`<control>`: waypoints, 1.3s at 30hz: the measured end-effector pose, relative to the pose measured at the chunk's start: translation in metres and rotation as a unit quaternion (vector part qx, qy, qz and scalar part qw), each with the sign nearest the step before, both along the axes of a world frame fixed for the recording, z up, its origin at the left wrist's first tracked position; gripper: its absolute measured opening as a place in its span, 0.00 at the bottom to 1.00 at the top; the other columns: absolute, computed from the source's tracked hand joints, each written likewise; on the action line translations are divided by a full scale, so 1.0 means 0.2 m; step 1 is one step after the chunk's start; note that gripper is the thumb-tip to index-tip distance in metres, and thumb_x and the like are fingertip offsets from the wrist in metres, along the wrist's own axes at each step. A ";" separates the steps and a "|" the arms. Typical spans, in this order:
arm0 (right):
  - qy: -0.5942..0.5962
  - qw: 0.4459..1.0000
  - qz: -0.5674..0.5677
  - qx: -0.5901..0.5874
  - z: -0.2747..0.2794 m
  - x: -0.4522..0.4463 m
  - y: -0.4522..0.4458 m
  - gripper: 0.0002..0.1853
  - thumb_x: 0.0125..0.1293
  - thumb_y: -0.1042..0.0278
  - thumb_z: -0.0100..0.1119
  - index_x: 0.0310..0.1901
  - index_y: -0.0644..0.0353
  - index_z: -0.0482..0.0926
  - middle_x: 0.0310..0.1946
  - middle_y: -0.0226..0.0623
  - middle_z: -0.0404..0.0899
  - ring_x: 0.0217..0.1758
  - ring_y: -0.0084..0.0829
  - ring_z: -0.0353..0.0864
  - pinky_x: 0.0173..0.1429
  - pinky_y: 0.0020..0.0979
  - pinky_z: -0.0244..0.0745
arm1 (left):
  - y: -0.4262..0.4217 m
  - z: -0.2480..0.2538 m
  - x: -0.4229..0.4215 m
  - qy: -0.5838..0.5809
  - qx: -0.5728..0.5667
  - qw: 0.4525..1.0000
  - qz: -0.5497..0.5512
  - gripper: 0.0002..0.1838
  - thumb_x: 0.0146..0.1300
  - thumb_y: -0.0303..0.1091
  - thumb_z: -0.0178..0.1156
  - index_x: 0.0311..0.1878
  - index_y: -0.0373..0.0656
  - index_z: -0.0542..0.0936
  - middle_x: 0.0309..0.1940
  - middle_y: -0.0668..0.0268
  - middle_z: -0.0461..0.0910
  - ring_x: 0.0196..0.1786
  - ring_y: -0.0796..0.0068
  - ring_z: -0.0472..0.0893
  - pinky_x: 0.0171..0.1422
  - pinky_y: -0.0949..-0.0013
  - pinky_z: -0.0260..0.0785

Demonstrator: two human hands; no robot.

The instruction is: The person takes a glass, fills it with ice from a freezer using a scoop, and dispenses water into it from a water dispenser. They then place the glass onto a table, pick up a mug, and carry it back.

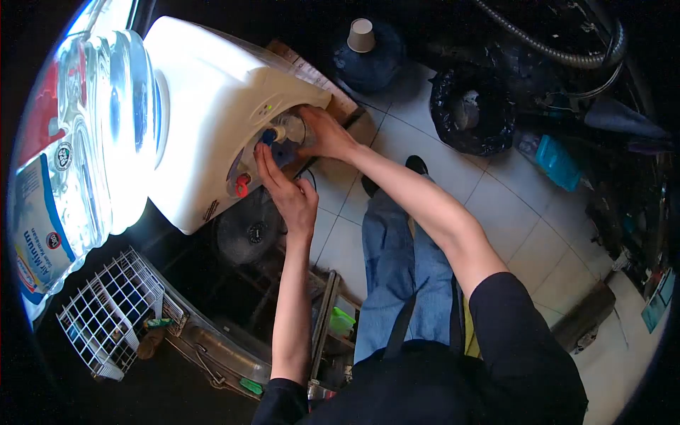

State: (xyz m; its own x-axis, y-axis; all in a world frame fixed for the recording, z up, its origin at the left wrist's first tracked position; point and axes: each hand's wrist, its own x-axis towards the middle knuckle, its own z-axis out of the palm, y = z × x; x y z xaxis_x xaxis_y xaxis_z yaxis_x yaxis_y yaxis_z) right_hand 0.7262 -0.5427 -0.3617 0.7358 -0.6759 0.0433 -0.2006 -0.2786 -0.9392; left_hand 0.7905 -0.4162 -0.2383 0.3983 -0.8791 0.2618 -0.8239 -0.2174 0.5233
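Observation:
A white water dispenser [212, 92] stands at the upper left with a large clear water bottle [92, 134] on its top. My left hand [287, 195] has its fingers stretched out, with the fingertips at the blue tap [269, 136]. The red tap [242, 185] is beside that hand. My right hand [326, 133] is curved around a clear container [290, 129] in the dispenser's recess, beneath the taps. Part of the container and some fingertips are hidden in the recess.
A blue water jug [372, 67] with a pale cap and a bin lined with black plastic [472, 110] stand on the tiled floor. A white wire basket [110, 312] is at the lower left. A ridged hose [545, 48] runs along the upper right.

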 end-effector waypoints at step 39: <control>-0.018 1.000 0.008 -0.019 -0.01 0.02 -0.01 0.55 0.41 0.58 0.81 0.71 0.65 0.62 0.68 0.56 0.66 0.73 0.53 0.63 0.76 0.46 0.59 | -0.01 -0.02 -0.01 -0.021 -0.006 1.000 0.016 0.44 0.49 0.15 0.47 0.75 0.29 0.53 0.75 0.44 0.51 0.78 0.42 0.53 0.81 0.48 0.48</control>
State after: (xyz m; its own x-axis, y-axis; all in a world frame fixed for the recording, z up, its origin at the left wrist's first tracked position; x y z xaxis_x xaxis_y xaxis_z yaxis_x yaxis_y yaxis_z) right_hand 0.7299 -0.5456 -0.3643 0.7440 -0.6614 0.0951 -0.1629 -0.3176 -0.9341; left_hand 0.7883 -0.4178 -0.2416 0.4145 -0.8629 0.2892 -0.8378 -0.2378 0.4914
